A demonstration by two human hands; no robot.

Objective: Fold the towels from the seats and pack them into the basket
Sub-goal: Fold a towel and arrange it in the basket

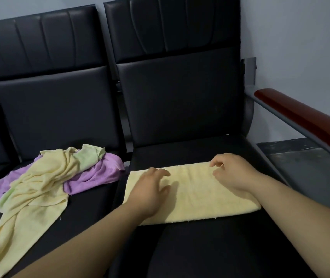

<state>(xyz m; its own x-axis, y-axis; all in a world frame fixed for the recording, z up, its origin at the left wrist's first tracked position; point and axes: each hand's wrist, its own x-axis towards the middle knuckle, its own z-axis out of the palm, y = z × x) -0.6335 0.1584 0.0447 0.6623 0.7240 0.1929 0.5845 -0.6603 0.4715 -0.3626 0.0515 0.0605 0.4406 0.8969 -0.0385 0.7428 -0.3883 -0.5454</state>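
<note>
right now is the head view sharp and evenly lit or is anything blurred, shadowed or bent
Head view: dim, soft light; the left hand casts a faint shadow on the folded yellow towel; wide-angle bending bows the black seat backs and wooden armrest; detail slightly soft throughout.

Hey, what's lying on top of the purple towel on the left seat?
A crumpled yellow towel and a green towel lie across the purple towel. Purple shows on either side of them; the part beneath is covered and cannot be seen.
</note>
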